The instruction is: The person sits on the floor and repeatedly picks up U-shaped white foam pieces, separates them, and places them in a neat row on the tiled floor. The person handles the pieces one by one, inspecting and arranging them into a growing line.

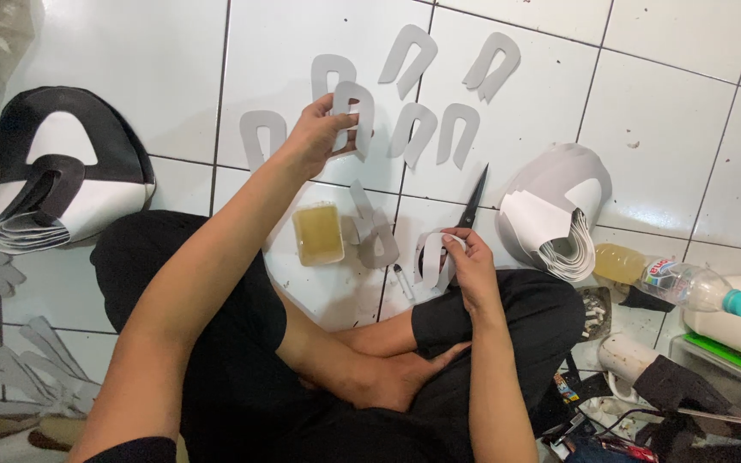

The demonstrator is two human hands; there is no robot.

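Scissors lie on the floor with the blades pointing toward the right hand, so a careless reach could catch the point. That hand's fingers are pinched on a grey cut-out held just below the scissors, while the left hand grips a second cut-out up and left of the scissors, over the loose pieces spread on the tiles. A slack pinch could drop either piece among those look-alikes, and a sweep of the arm could scatter them. A yellow block, left of the scissors, sits close to the forearm and could be knocked. A curled stack right of the scissors might spring open if bumped. How firmly each piece is clamped cannot be told, since the fingertips are partly covered. What the block is stays unclear; a bottle further right and the clutter beneath it are cut off or too dark to read.
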